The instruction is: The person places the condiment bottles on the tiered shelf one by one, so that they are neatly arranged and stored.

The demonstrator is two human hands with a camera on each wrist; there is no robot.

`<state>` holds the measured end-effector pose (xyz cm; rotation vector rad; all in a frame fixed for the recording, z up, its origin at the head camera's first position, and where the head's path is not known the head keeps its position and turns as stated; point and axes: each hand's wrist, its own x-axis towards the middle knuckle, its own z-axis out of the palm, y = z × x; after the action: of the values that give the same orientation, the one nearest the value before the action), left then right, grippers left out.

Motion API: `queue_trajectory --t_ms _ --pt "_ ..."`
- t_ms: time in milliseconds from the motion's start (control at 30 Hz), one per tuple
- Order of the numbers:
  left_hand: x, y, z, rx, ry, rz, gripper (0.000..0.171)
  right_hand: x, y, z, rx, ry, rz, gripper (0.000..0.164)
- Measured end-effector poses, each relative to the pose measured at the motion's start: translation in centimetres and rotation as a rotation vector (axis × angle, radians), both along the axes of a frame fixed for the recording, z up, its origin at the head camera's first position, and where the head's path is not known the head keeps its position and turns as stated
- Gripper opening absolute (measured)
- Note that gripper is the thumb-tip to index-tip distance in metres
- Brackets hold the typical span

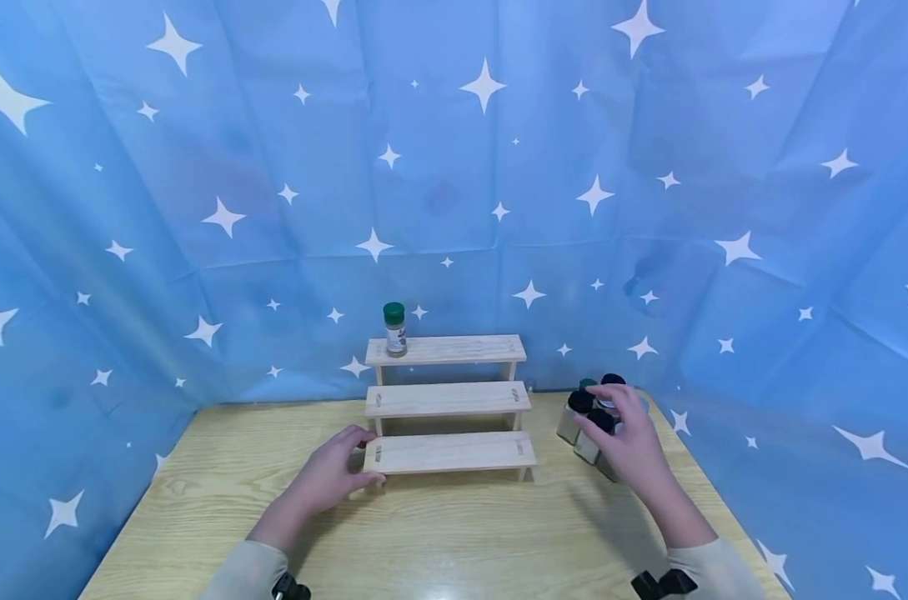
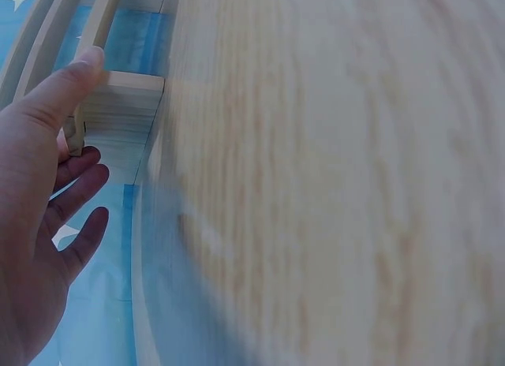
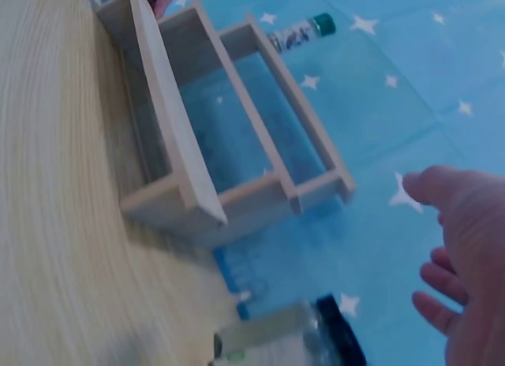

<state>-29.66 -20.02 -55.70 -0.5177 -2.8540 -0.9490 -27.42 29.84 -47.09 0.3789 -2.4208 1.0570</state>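
Observation:
A three-step wooden spice rack [image 1: 449, 452] stands at the middle back of the table. My left hand [image 1: 329, 471] grips the left end of its lowest step, the thumb at the front edge and the fingers round the back; the left wrist view shows this board end [image 2: 74, 133] between them. On the top step, at the left, a green-capped spice jar [image 1: 395, 330] stands upright. My right hand [image 1: 632, 442] is over a cluster of spice jars [image 1: 587, 450] to the right, thumb and fingers apart. In the right wrist view, a black-capped jar [image 3: 272, 338] lies below that hand, which holds nothing.
The clustered jars have mostly black caps, one a green cap [image 1: 588, 384]; my right hand hides some of them. A blue star-patterned curtain [image 1: 454, 167] surrounds the back and sides of the wooden table [image 1: 454, 533]. The rack's middle step [image 1: 448, 400] is bare.

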Motion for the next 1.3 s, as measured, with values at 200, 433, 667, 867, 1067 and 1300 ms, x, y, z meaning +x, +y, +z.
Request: queue_trajectory --t_ms 200,433,667,867,1067,1300 --pt "0.0 0.0 -0.1 0.004 0.001 0.007 0.072 0.7 1.8 -1.2 0.002 0.06 -0.018 0.05" --pt "0.1 0.1 0.0 0.01 0.002 0.005 0.072 1.3 3.3 -2.5 0.024 0.039 -0.078 0.052" --pt "0.2 0.3 0.3 0.01 0.008 0.003 0.07 1.9 4.2 -3.0 0.026 -0.018 -0.118 0.048" --pt "0.0 0.2 0.1 0.006 0.009 0.008 0.07 2.0 4.4 -3.6 0.04 -0.013 -0.151 0.047" --pt "-0.1 0.1 -0.2 -0.003 0.01 0.006 0.071 2.0 4.5 -4.1 0.081 0.044 -0.184 0.048" --pt "-0.1 0.0 -0.3 -0.007 0.01 0.0 0.073 1.7 4.6 -4.8 0.112 0.061 -0.203 0.049"
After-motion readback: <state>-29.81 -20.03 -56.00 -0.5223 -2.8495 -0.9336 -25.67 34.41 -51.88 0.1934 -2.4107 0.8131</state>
